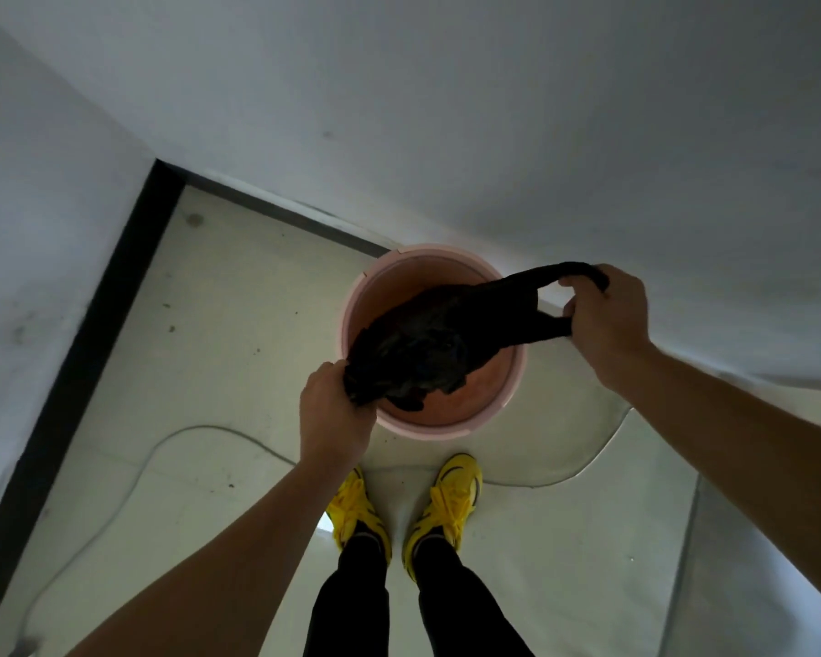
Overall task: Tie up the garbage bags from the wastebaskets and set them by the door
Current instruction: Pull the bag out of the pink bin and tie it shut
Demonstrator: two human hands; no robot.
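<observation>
A black garbage bag hangs stretched above a round pink wastebasket that stands on the floor against a white wall. My left hand grips the bunched near-left end of the bag over the basket's front rim. My right hand holds the bag's two handle loops, pulled out to the right past the rim. The inside of the basket shows orange-pink around the bag.
White walls meet in a corner at the left, with a black baseboard along the floor. A thin cable curves over the pale floor at my left. My feet in yellow shoes stand just before the basket.
</observation>
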